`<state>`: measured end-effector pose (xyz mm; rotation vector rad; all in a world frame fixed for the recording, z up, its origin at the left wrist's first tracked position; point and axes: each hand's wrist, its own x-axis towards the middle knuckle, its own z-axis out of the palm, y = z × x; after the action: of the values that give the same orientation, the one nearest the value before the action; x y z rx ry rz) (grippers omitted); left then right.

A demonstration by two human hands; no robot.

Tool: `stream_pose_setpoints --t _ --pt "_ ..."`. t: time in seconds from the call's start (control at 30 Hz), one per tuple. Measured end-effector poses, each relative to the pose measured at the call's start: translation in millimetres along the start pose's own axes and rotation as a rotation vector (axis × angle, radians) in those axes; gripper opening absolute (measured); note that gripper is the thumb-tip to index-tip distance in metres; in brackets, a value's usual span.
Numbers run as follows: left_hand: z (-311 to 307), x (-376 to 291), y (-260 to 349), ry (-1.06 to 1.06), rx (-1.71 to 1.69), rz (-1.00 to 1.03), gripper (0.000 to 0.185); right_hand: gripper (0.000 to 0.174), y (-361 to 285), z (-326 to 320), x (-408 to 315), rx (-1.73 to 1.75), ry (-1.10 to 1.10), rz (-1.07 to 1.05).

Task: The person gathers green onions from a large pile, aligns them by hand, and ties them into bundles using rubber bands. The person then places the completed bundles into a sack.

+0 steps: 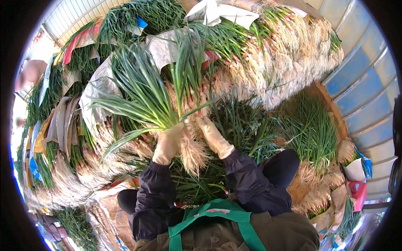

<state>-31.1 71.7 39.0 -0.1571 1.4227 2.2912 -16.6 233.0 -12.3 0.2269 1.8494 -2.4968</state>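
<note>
My left hand (168,146), in a pale rubber glove, is closed around a bunch of green onions (147,91). Its long leaves fan out up and to the left, and its pale root tuft (193,155) hangs below the fist. My right hand (216,139), gloved the same way, is at the roots of a second, upright clump of onions (188,69) on the pile's near side. The fingertips are among those roots, and whether they grip any cannot be made out. Loose green leaves (204,185) lie between my knees, under both hands.
Stacked onion bundles (248,66), roots outward, curve across the front. More wrapped bundles (62,163) stand at the left. Another onion heap (314,131) lies at the right beside a blue-and-cream metal wall (361,81). A pink plastic object (358,194) stands at the lower right.
</note>
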Motion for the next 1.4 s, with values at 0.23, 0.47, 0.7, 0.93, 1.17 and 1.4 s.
stream_pose_setpoints --t 0.23,0.47,0.7,0.93,1.17,1.4 --pt "-61 -94 15 0.003 -0.08 0.079 0.031 0.03 -2 -44 2 0.399 0.035 -0.008" --pt "-47 -103 -14 0.33 0.124 -0.166 0.026 0.033 0 -28 -76 -0.831 0.189 -0.667" --pt "-14 -73 -48 0.085 -0.181 -0.094 0.03 0.042 40 2 -118 -1.216 -0.163 -0.661" --pt "-11 -85 -60 0.191 -0.013 -0.16 0.018 0.044 30 36 -47 -0.011 -0.157 0.211" --pt "-27 -78 -72 0.241 -0.132 -0.188 0.015 0.024 35 54 -55 0.551 0.18 0.265" --pt "-50 -132 -9 -0.313 -0.54 -0.325 0.06 0.031 10 -10 -15 -0.255 -0.448 0.184"
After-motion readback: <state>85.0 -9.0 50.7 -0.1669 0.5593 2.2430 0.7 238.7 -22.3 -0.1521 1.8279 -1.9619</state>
